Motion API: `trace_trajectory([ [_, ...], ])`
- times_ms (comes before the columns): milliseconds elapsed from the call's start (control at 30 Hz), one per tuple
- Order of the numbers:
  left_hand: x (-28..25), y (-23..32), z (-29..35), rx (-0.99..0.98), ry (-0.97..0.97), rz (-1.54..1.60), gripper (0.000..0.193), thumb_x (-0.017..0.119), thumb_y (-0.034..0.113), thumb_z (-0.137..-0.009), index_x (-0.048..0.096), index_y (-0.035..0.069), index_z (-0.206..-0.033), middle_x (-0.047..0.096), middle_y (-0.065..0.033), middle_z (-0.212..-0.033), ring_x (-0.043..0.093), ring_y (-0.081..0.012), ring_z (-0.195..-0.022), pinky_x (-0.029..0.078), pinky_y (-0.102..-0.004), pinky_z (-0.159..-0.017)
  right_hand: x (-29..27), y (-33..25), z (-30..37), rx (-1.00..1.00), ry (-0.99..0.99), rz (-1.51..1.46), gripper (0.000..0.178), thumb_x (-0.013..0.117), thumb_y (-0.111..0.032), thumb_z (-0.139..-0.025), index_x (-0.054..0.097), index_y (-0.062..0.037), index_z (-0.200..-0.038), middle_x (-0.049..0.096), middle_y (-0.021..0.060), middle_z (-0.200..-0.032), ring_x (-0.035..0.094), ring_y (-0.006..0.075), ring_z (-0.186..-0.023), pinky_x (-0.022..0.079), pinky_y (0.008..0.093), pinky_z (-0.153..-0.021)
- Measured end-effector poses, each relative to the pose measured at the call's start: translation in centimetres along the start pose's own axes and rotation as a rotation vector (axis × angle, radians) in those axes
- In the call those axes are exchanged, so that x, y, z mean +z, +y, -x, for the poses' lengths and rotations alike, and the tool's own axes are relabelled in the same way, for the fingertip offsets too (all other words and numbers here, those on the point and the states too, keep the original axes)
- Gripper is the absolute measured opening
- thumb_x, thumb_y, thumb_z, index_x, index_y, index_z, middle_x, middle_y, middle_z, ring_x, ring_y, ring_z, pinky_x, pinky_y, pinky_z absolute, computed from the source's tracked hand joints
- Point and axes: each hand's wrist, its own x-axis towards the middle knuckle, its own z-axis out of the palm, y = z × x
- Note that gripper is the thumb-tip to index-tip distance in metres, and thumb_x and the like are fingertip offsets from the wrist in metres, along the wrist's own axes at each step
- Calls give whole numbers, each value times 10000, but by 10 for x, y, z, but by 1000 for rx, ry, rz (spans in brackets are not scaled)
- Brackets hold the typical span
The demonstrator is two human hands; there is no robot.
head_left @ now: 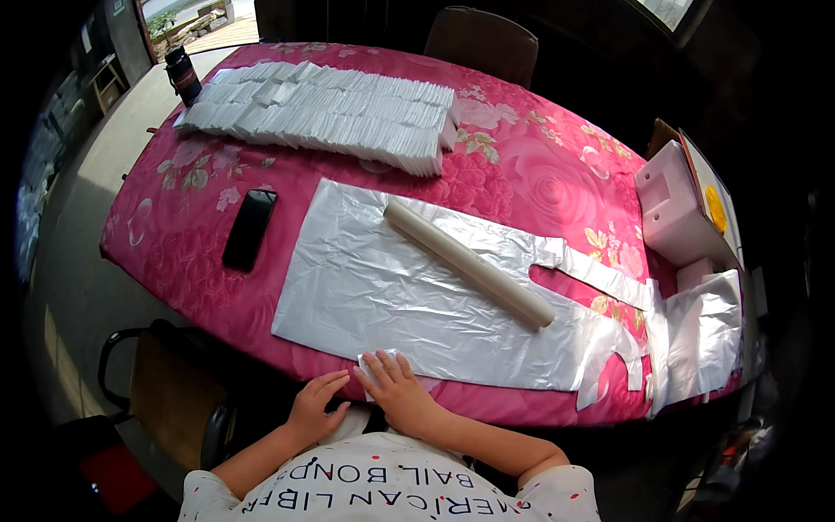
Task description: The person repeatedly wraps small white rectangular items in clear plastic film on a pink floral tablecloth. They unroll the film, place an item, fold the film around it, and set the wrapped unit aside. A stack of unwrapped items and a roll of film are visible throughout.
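Observation:
My right hand (396, 389) lies flat at the table's near edge, fingers spread over a small white folded piece (369, 360), mostly hidden under them. Just left of it, my left hand (318, 409) rests by the same edge with its fingers stretched and its thumb apart, holding nothing. Beyond both hands, a flat stack of shiny white plastic vest bags (348, 270) is spread out, its handle cut-outs toward the right. A beige tube (470, 263) lies slantwise across the bags.
Rows of folded white packets (339, 113) stand packed along the far side, beside a dark bottle (182, 76). A black phone (250, 230) lies left of the bags. A white foam box (677, 202) sits at the right edge. One chair (178, 396) is at the near left, another chair (483, 43) behind.

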Motion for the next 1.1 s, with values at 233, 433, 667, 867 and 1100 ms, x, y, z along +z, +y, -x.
trace_trajectory([
  [233, 2, -6, -5, 263, -240, -117, 604, 686, 105, -670, 464, 14, -1224, 445, -159, -1286, 464, -308, -1155, 394, -390, -961, 29, 2, 25, -90, 97, 77, 464, 452, -148, -822, 442, -29, -1270, 388, 142, -1369, 351, 304, -1285, 256, 426, -1062],
  [433, 7, 1, 1, 123, -124, 27, 653, 713, 90, -656, 442, 9, -1244, 414, -170, -1317, 435, -329, -1184, 364, -394, -992, 5, 4, 31, -19, 163, -454, 519, 554, -85, -739, 478, -51, -1251, 476, 124, -1286, 441, 294, -1205, 323, 422, -1015],
  [667, 13, 16, -19, -363, -168, 825, 428, 657, -9, -767, 511, -3, -1169, 589, -97, -1108, 567, -149, -1005, 455, -272, -863, -18, 11, 34, 385, 128, -1503, 215, 484, -169, -936, 592, -31, -1059, 594, 44, -983, 546, 134, -912, 430, 270, -806],
  [867, 15, 23, -34, -459, -135, 904, 186, 655, 33, -803, 622, -13, -980, 637, -41, -861, 605, -91, -757, 494, -210, -658, -20, 19, 30, 472, 238, -1541, 189, 570, -164, -893, 595, -5, -991, 604, 11, -895, 540, 85, -791, 444, 239, -706],
  [1100, 10, 22, -61, -495, -165, 687, 126, 675, 60, -788, 638, -12, -884, 622, -41, -807, 584, -72, -698, 473, -191, -606, -35, 49, 24, 469, 322, -1203, 126, 648, -92, -804, 672, -14, -900, 614, 52, -823, 552, 120, -729, 433, 235, -665],
])
